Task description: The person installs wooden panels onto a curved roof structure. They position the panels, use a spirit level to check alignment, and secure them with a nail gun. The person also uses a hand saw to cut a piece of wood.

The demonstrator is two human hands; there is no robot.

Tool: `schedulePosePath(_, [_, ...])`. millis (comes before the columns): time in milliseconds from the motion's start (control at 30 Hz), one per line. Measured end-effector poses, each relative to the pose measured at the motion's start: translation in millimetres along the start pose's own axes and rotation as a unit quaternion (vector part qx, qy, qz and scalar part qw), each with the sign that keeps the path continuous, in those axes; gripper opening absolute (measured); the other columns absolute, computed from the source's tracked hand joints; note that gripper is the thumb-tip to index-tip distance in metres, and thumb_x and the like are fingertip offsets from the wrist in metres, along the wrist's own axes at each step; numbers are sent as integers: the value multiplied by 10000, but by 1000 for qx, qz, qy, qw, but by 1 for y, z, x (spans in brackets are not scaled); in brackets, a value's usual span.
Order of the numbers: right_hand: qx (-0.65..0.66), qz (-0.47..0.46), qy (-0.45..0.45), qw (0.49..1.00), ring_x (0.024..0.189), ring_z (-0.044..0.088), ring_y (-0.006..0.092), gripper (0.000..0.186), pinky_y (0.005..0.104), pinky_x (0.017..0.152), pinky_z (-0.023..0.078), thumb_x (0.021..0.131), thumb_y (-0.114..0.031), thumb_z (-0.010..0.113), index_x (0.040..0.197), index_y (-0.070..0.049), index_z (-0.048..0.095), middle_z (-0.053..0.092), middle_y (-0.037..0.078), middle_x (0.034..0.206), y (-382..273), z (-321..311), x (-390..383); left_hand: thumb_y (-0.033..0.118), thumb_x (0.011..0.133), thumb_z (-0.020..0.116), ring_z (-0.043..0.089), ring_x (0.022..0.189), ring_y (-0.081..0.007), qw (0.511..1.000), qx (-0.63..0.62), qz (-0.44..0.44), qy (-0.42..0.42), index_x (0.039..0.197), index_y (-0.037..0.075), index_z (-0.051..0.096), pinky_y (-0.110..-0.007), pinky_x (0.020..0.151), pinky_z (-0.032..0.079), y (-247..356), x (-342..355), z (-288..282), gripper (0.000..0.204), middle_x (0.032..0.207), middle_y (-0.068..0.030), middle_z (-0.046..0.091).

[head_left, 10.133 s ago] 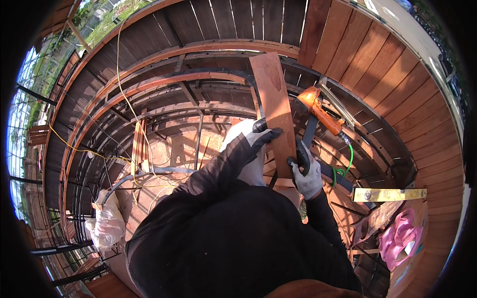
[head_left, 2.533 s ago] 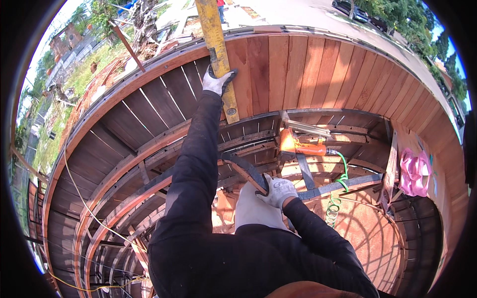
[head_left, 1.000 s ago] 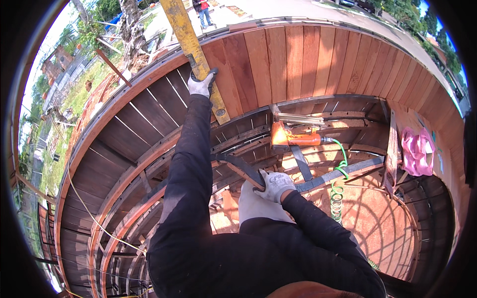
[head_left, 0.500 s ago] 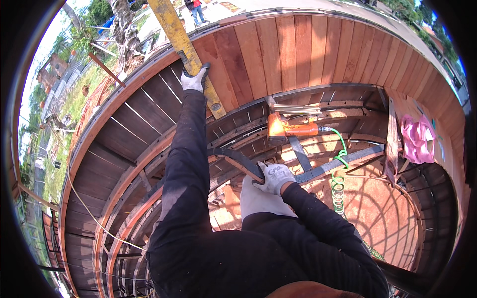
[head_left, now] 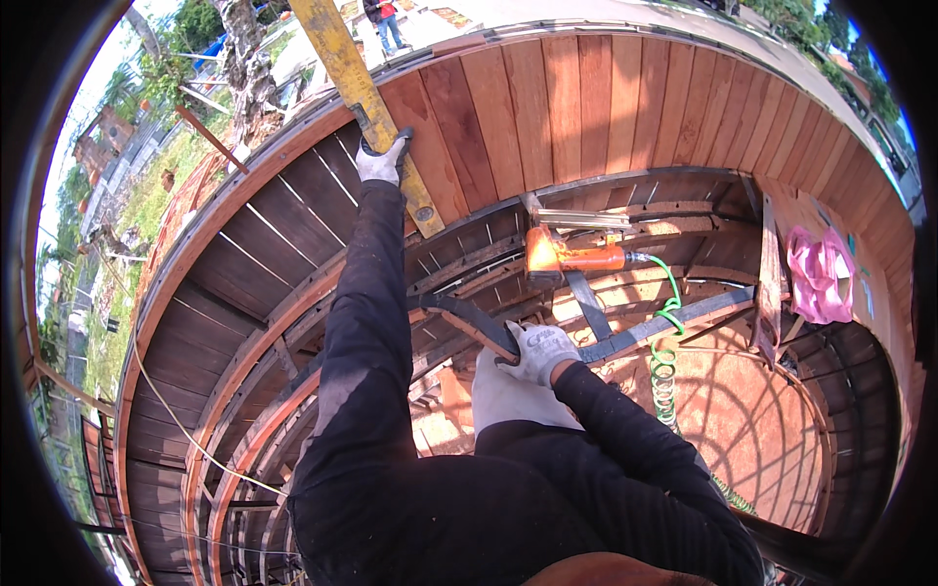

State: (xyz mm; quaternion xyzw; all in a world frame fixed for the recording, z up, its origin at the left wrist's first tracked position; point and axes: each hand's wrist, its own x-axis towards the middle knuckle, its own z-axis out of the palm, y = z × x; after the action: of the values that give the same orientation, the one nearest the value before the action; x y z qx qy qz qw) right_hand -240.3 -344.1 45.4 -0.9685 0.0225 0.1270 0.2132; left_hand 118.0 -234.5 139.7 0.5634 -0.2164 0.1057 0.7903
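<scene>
My left hand (head_left: 383, 159), in a white and grey work glove, grips a long yellow spirit level (head_left: 342, 59). The level stands against the curved wall, its lower end by the edge of the reddish wooden planks (head_left: 562, 107). My right hand (head_left: 540, 353), gloved too, is closed round the end of a dark curved wooden beam (head_left: 469, 317). Beyond that hand, an orange air nail gun (head_left: 576, 256) rests on the framing, with a green coiled hose (head_left: 664, 376) running down from it.
Dark slats with gaps (head_left: 264, 230) line the wall at left. Curved wooden ribs (head_left: 283, 396) step down below them. A pink plastic bag (head_left: 821, 273) hangs at right beside an upright timber (head_left: 769, 283). Past the wall, a person (head_left: 388, 24) stands outside near a tree trunk (head_left: 249, 73).
Almost nothing differs. Both hands keep their holds, and the spirit level stays in nearly the same place against the wall.
</scene>
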Motion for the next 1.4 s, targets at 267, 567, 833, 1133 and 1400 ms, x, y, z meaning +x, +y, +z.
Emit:
schedulePosePath(267, [-4, 11, -32, 999, 1081, 620, 325, 711, 415, 927, 490, 809, -515, 645, 1329, -63, 471, 623, 190, 1169, -9, -12, -4, -72, 725, 771, 654, 814, -166, 999, -47, 1, -12, 1130, -15, 568, -284, 759, 560, -10, 5, -7, 457, 982, -67, 651])
schedulePosePath(567, [6, -1, -5, 1000, 1001, 638, 351, 724, 436, 882, 496, 795, -554, 633, 1310, -67, 486, 645, 201, 1091, -2, -3, -1, -91, 734, 747, 659, 814, -169, 998, -60, -2, -10, 1143, -18, 557, -286, 766, 564, -8, 4, -5, 457, 986, -71, 646])
schedulePosePath(833, [2, 1, -18, 1000, 1054, 631, 327, 680, 415, 915, 494, 821, -499, 635, 1324, -67, 479, 632, 183, 1146, -4, -8, -3, -48, 725, 775, 655, 800, -156, 1000, -3, 18, -1, 1105, -28, 585, -275, 756, 556, -11, 6, -8, 425, 975, -71, 659])
schedulePosePath(1133, [8, 4, 5, 1000, 992, 644, 348, 701, 431, 879, 505, 786, -548, 641, 1293, -84, 504, 644, 194, 1106, 0, -3, -1, -53, 743, 757, 672, 843, -182, 1000, 3, 16, -9, 1123, -40, 585, -295, 800, 568, -10, 6, -9, 418, 1009, -91, 667])
schedulePosePath(1400, [-2, 8, -36, 999, 1078, 623, 322, 731, 415, 923, 490, 814, -524, 631, 1361, -75, 447, 616, 184, 1188, -5, -10, -2, -49, 734, 769, 676, 836, -177, 1000, 23, 17, -5, 1122, -35, 582, -294, 800, 568, -19, 10, -16, 430, 1015, -92, 673])
